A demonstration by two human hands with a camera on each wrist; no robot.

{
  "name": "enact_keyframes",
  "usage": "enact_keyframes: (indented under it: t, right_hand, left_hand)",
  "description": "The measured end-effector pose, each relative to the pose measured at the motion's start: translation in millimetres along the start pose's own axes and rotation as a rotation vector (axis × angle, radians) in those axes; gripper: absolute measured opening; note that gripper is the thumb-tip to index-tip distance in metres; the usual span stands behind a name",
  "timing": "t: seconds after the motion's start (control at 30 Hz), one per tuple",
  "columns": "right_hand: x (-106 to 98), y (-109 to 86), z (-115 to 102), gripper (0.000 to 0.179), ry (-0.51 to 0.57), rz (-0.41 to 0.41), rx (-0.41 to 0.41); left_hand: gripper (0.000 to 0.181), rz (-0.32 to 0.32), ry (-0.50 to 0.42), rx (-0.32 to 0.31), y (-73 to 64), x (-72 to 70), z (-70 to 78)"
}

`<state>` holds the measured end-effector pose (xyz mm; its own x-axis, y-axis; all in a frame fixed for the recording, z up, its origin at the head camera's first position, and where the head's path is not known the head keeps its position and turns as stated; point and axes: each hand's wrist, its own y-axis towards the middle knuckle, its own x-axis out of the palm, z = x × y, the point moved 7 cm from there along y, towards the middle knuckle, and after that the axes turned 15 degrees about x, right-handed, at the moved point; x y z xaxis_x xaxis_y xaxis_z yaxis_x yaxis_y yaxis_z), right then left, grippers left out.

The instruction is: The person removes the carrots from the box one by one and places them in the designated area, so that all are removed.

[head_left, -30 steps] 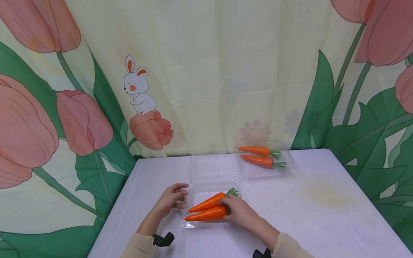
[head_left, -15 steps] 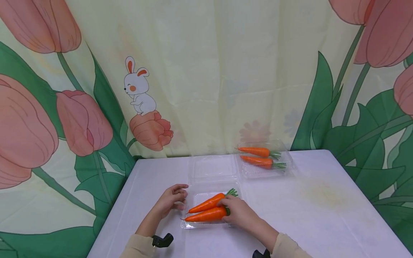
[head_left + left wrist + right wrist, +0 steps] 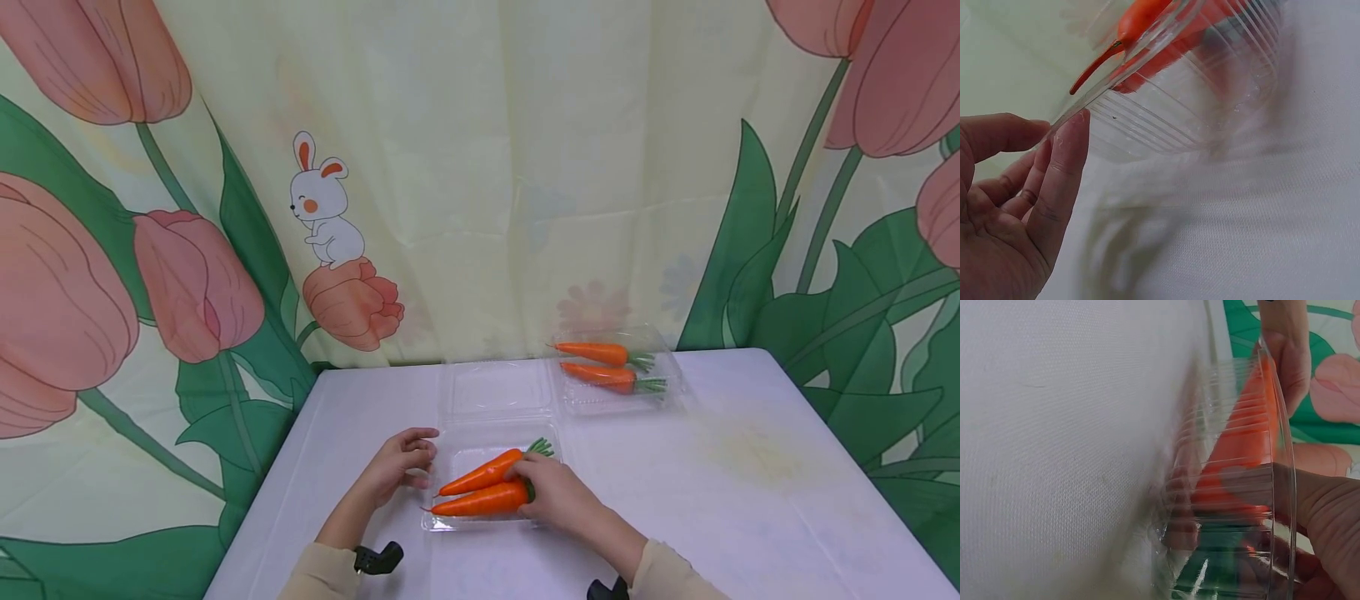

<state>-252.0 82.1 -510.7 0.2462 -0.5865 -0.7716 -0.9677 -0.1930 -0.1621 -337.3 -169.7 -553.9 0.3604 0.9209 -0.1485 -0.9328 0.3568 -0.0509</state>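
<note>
A clear plastic clamshell box point(image 3: 461, 457) lies with its lid point(image 3: 497, 390) folded back at the front middle of the table. Two orange carrots with green tops rest in it side by side: a near carrot point(image 3: 480, 501) and a far carrot point(image 3: 480, 473). My right hand point(image 3: 561, 493) grips the near carrot by its thick end, thumb in front; in the right wrist view this carrot point(image 3: 1241, 437) shows through the box wall. At the left side, my left hand point(image 3: 399, 465) pinches the rim point(image 3: 1100, 87) between thumb and forefinger.
Another clear box point(image 3: 588, 402) with two carrots point(image 3: 600, 376) stands at the back right, beside the lid. A white cloth point(image 3: 675, 517) covers the table, and a printed tulip curtain point(image 3: 465, 208) hangs right behind its back edge.
</note>
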Motion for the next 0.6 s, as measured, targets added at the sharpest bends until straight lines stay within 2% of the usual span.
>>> enact_keyframes:
  t: [0.23, 0.6]
  right_hand:
    - [-3.3, -0.7, 0.6, 0.042, 0.029, 0.034, -0.023]
    - [-23.7, -4.5, -11.7, 0.041, 0.069, 0.126, -0.056]
  left_hand:
    - [0.049, -0.008, -0.009, -0.001, 0.6, 0.2, 0.3]
    - [0.048, 0.008, 0.029, -0.011, 1.5, -1.3, 0.1]
